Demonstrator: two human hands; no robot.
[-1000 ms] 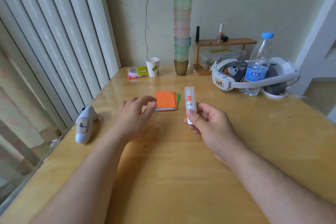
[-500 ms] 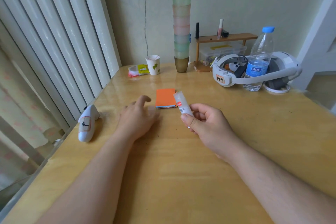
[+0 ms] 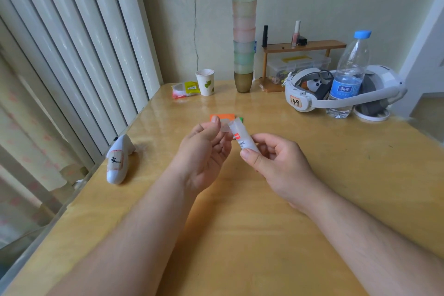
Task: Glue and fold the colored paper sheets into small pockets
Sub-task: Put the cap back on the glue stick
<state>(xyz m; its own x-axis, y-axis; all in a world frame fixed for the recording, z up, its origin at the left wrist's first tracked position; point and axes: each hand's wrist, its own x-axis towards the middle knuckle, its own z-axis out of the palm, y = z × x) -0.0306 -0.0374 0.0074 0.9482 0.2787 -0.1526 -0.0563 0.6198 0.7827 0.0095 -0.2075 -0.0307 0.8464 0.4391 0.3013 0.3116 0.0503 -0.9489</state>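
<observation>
Pale green wall with a long crack, white vertical blinds on your left, and a glossy yellow wooden desk (image 3: 336, 175) fill the single head view. Along the far edge stand a tall stack of tinted cups (image 3: 243, 36), a paper cup (image 3: 205, 82), a small wooden shelf (image 3: 304, 44), a white headset (image 3: 341, 94) and a water bottle (image 3: 348, 74). A white controller (image 3: 119, 160) lies near the left edge.

Your right hand (image 3: 276, 163) is curled around the lower body of a glue stick (image 3: 242, 138), thumb pressed on its side, the tube tilted up and to the left. Your left hand (image 3: 204, 149) pinches the clear cap (image 3: 225, 125) at the top of the tube between thumb and fingertips. Whether the cap is already free of the tube cannot be told.

The colored paper sheets (image 3: 222, 117) lie flat on the desk just beyond your hands, mostly hidden behind them; only an orange top edge and a sliver of green show. Nothing touches them, and no gluing or folding looks begun.

Risks, as a judgement: a sharp tug could let the small clear cap pop loose and roll off across the glossy desk, where it would be hard to spot. The exposed glue tip, tilted toward the left hand, could smear your fingers, and sticky fingers would then mark or drag the sheets.
</observation>
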